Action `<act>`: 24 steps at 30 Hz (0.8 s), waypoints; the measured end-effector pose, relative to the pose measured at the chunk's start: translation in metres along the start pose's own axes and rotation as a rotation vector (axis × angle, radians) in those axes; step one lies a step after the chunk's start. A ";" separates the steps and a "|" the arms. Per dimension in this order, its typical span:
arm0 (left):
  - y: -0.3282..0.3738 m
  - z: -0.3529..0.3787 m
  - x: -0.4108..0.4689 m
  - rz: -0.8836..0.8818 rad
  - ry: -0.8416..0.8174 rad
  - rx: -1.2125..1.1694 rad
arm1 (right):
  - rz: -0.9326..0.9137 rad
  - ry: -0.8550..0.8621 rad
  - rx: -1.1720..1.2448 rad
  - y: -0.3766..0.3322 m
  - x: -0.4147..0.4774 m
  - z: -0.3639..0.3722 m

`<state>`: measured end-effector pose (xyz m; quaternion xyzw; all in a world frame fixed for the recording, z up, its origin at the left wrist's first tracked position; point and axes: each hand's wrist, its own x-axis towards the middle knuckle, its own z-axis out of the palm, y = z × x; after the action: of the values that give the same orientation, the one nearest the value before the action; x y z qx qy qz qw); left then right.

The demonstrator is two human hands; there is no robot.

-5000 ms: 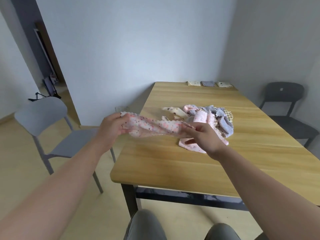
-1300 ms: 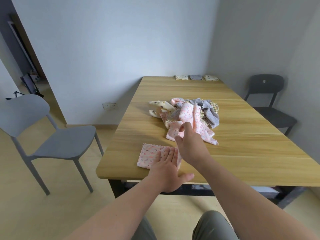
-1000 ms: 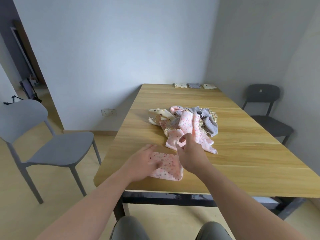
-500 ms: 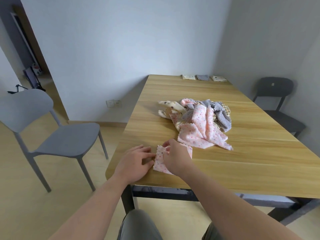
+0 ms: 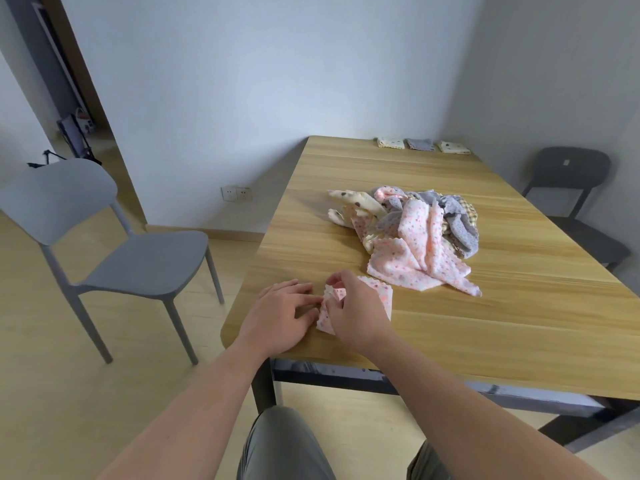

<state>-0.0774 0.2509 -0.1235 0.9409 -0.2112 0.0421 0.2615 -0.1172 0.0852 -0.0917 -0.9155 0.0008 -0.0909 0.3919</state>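
Folding is progressing: the pink dotted cloth (image 5: 382, 299), wider a second ago, is now lying halved on the surface (image 5: 502, 327) just nearer than the pile (image 5: 415, 233), right grip (image 5: 356, 313) pinching its raised edge, left grip (image 5: 280, 313) resting flat, touching it.

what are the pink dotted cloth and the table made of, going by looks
Pink dotted cloth: soft, thin fabric, probably cotton or microfibre, with a matt finish. It folds limply and has a zigzag-cut edge.
Table: wood-look top, likely laminate or veneer, though it could be solid wood. It is smooth with a slight sheen, and long straight grain bands run along it.
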 end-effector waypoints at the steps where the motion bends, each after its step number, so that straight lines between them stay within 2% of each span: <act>1: 0.000 0.000 0.000 0.000 -0.002 0.003 | -0.013 -0.008 -0.008 0.002 0.000 0.001; 9: 0.001 0.001 -0.001 0.007 -0.004 0.020 | -0.134 0.179 0.064 0.006 -0.006 0.004; 19: 0.002 -0.001 0.000 0.008 -0.007 0.030 | -0.122 -0.010 0.068 0.014 -0.012 0.012; 21: 0.002 -0.001 0.000 0.002 -0.010 0.027 | -0.099 -0.004 0.091 0.011 -0.013 0.006; 24: 0.004 -0.002 0.001 -0.025 -0.006 -0.001 | -0.095 0.106 0.048 0.011 -0.015 -0.007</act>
<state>-0.0782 0.2484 -0.1200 0.9434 -0.2003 0.0356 0.2620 -0.1320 0.0739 -0.0970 -0.8986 -0.0240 -0.1579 0.4086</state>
